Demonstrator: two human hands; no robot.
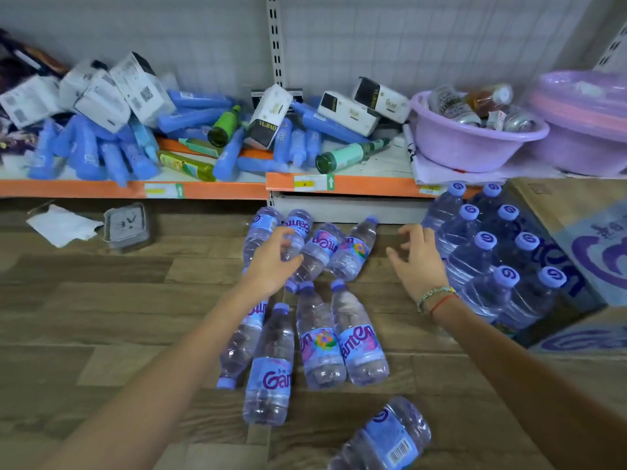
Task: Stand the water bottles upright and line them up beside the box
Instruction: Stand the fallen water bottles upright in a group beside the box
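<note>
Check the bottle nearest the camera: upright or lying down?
Lying down. The nearest bottle rests on its side on the floor, barcode label facing up, away from the upright rows.

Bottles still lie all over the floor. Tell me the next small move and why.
Probably close the left hand around the lying bottle beneath it and lift it upright toward the standing bottles beside the box. Its fingers already curl over that bottle, while the right hand hovers open, holding nothing.

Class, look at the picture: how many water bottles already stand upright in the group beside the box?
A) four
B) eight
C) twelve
B: the upright bottles stand in two rows of four caps next to the box, while the other bottles lie on the floor.
</note>
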